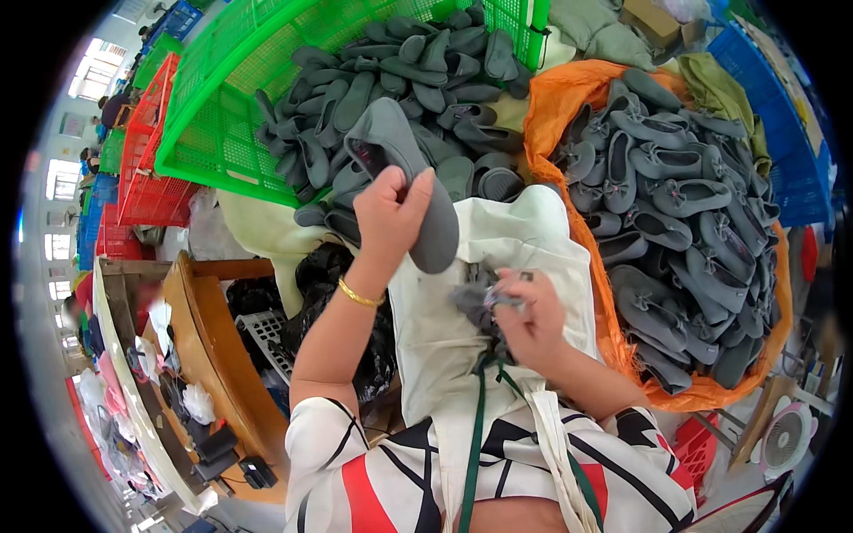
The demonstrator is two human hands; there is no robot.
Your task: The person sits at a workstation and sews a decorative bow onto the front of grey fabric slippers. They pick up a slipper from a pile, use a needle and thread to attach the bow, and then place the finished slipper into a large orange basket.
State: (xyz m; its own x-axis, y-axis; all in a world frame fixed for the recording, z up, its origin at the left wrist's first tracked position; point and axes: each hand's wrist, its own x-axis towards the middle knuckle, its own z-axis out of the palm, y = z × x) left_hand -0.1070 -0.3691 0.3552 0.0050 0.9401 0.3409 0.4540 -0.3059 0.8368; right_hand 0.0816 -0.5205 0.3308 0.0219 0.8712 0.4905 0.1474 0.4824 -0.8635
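My left hand (391, 213) is closed on the side of a grey slip-on shoe (437, 233), thumb outside and fingers at the opening. The shoe is held tilted, its heel end up and its toe pointing down, above my lap. Over the white apron (426, 355), my right hand (531, 315) pinches at a small bunched grey cloth piece (475, 300). Motion smears its fingertips, and the exact shape of what lies between them is unclear. More dark grey scraps lie on the apron just below.
Behind my left hand stands a green plastic basket (213, 151) heaped with plain grey shoes (391, 67). At the right, an orange sack (600, 311) holds many grey shoes with bows (689, 195). A wooden desk (218, 346), black bags (333, 311) and a small fan (786, 435) flank me.
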